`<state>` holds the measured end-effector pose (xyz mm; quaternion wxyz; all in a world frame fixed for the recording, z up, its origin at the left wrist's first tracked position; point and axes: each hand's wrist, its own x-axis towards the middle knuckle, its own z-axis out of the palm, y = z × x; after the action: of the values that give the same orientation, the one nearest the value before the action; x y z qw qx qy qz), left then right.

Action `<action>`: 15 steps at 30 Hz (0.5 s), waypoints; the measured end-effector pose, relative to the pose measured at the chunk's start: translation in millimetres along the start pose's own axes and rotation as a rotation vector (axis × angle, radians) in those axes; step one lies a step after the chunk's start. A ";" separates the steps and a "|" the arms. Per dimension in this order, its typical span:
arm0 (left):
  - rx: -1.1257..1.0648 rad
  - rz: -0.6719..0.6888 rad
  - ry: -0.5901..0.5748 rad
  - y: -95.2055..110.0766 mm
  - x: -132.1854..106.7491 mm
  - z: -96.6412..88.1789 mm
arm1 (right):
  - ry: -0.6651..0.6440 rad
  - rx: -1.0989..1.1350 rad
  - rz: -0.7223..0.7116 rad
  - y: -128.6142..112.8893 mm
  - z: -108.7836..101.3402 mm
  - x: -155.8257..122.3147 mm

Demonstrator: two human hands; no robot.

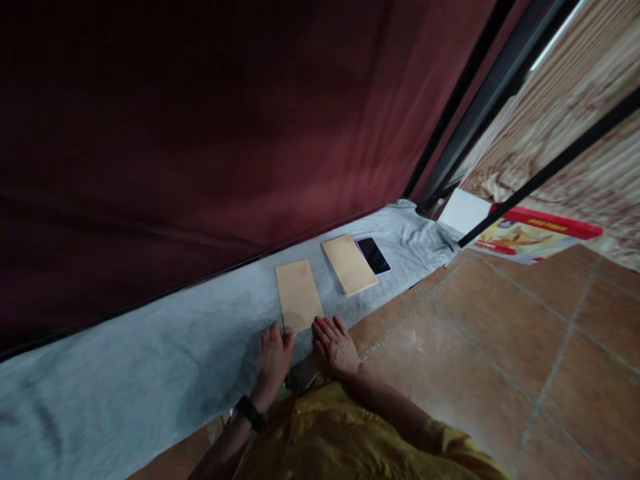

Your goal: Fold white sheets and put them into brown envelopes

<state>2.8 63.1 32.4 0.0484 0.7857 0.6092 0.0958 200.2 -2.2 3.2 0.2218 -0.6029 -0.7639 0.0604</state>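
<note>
A flat tan paper envelope (299, 294) lies on a grey cloth (150, 373) spread along the floor. My left hand (273, 357) rests flat on the cloth at the envelope's near left corner, fingers stretched out, a black watch on the wrist. My right hand (334, 347) lies flat beside it at the near right corner, fingers spread and just touching the envelope's edge. Neither hand holds anything. A second stack of tan envelopes (349, 264) lies farther along the cloth, with a black phone (373, 255) next to it.
A dark red curtain (200, 133) hangs along the far side of the cloth. Brown floor tiles (500, 347) stretch to the right. A white sheet (465, 212) and a red and yellow printed box (530, 237) lie by a dark door frame (480, 100).
</note>
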 end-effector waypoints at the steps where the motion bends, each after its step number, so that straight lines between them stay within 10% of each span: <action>1: -0.001 -0.049 -0.024 4.4 5.5 -1.4 | 0.004 -0.003 -0.006 0.6 1.4 0.0; 15: -0.262 -0.358 -0.315 19.4 39.8 -22.0 | 0.033 -0.024 -0.008 1.8 6.8 0.4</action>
<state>26.1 95.7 61.3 0.2600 0.6578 0.7057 0.0406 199.0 -0.1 -3.4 0.2274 -0.6035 -0.7632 0.0401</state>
